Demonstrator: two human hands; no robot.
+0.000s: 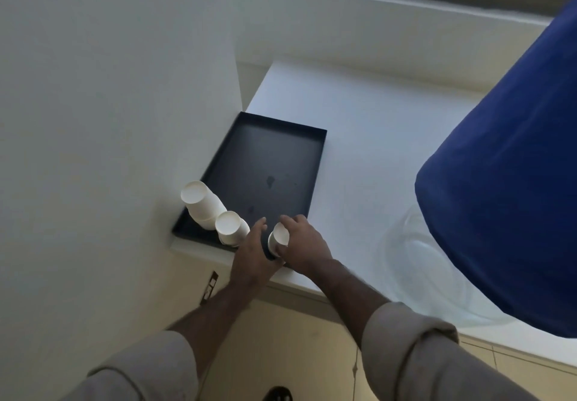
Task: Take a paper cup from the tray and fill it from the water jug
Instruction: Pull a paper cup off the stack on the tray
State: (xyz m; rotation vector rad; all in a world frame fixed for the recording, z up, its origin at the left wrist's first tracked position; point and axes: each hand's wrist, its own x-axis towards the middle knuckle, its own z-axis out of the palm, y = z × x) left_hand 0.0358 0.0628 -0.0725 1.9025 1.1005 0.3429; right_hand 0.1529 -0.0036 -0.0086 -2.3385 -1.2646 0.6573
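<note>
A black rectangular tray (268,157) lies on the white counter against the left wall. Upside-down white paper cups stand along its near edge: a tall stack (199,201) at the left and a shorter stack (231,227) beside it. My right hand (299,244) is wrapped around a third upturned paper cup (279,238) at the tray's near right corner. My left hand (253,254) rests with fingers apart just left of that cup, touching or nearly touching it. The water jug (505,182), under a dark blue cover, fills the right side; its clear lower part (415,263) shows below the cover.
The white counter (359,151) runs back to a low ledge under a window. A white wall (109,119) closes the left side. The counter's front edge runs beneath my wrists, with tiled floor below.
</note>
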